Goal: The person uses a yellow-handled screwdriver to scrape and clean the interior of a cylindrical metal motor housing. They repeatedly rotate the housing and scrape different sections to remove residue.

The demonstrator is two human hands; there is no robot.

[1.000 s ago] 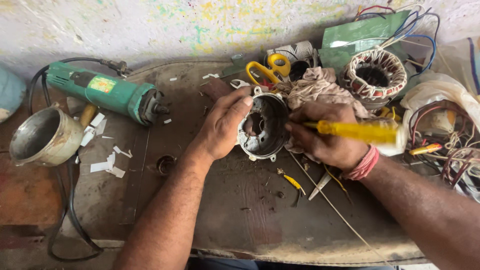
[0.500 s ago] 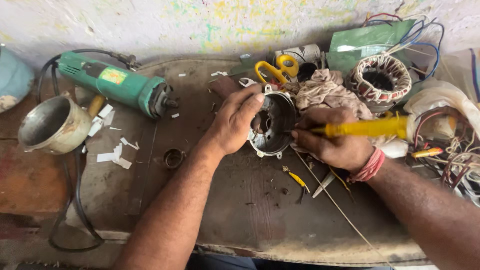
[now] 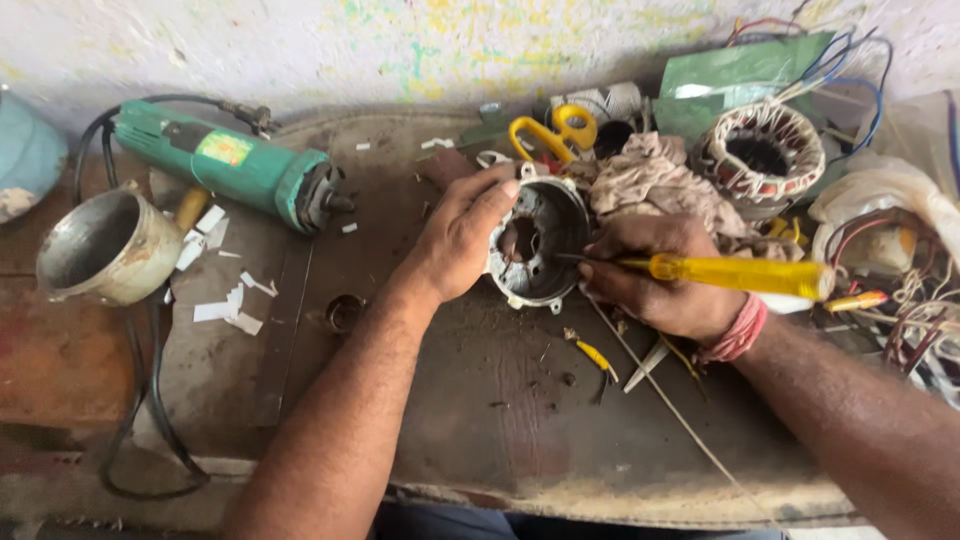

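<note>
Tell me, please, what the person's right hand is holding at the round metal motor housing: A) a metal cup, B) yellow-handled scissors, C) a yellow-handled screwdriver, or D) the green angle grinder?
C: the right hand grips a yellow-handled screwdriver, its shaft reaching into the motor housing that the left hand steadies.

One green angle grinder (image 3: pixel 240 172), one metal cup (image 3: pixel 108 247), one yellow-handled scissors (image 3: pixel 550 133), one yellow screwdriver (image 3: pixel 735 274), one motor housing (image 3: pixel 535 245), one wound stator (image 3: pixel 772 153), two hands
</note>
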